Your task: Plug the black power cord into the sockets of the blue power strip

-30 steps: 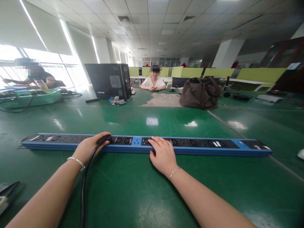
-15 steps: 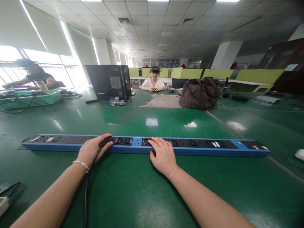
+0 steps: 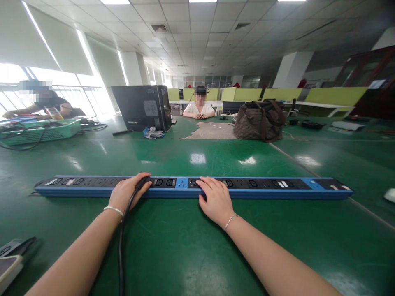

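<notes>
A long blue and black power strip (image 3: pixel 182 193) lies crosswise on the green table (image 3: pixel 173 246). My left hand (image 3: pixel 128 192) is closed around a black plug at the end of a thick black cable (image 3: pixel 121 246), over the strip's sockets left of its middle. The cable runs from there down toward me; whether the plug sits in a socket is hidden by my fingers. My right hand (image 3: pixel 216 201) rests on the strip just right of the middle blue socket, its fingers spread over the top and the thumb at the front edge.
Farther back are a black computer case (image 3: pixel 142 107), gloves (image 3: pixel 153 132), a brown bag (image 3: pixel 259 121) and a green basket (image 3: pixel 43 132). A person (image 3: pixel 199 107) sits opposite, another (image 3: pixel 46 100) at the far left. Partly visible devices (image 3: pixel 12 263) lie at the lower left.
Both hands and the strip appear slightly farther right in the view. My left hand keeps its grip on the plug, and my right hand stays on the strip.
</notes>
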The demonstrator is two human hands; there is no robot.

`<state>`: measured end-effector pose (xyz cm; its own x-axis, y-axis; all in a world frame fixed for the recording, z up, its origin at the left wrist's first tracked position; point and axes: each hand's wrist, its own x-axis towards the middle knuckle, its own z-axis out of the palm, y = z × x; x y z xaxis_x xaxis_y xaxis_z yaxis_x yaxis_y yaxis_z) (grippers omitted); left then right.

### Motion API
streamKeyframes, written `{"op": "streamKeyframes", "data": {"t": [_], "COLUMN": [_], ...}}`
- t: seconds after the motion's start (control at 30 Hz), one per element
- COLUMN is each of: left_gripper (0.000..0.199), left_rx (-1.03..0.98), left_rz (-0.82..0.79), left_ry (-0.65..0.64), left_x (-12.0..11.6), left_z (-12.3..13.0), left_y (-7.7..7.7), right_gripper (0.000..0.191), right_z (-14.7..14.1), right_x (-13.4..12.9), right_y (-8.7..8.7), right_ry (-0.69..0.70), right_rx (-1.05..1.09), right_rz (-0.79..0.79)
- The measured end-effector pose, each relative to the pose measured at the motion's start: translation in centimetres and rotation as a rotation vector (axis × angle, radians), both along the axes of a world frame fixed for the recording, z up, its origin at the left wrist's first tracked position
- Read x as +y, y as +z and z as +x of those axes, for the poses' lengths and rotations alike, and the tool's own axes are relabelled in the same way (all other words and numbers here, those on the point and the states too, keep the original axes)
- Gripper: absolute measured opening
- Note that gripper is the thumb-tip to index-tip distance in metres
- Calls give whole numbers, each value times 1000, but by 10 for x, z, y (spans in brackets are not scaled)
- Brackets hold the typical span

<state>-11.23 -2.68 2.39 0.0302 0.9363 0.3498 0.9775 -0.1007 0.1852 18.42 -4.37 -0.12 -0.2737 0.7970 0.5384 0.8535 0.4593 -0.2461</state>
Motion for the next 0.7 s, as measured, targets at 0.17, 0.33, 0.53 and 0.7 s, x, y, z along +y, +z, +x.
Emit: {"op": "streamKeyframes", "data": {"t": [0.17, 0.33, 0.53, 0.7], "left_gripper": [42, 46, 42, 43], "left_rx": [-13, -4, -31, -96], "left_rz": [53, 57, 85, 78], "left_ry": [-12, -36, -31, -49], "left_x": [1, -1, -1, 1], "left_z": [0, -1, 2, 1], "left_y": [-7, -4, -4, -5], "right_gripper": [41, 41, 41, 42], "right_z": [-1, -1, 0, 1], "right_x": [0, -1, -1, -1], "right_y": [0, 1, 1, 1], "right_ry": [-4, -19, -9, -3], "right_rx": [-9, -14, -12, -15], "right_rz": [-3, -3, -5, -9]}}
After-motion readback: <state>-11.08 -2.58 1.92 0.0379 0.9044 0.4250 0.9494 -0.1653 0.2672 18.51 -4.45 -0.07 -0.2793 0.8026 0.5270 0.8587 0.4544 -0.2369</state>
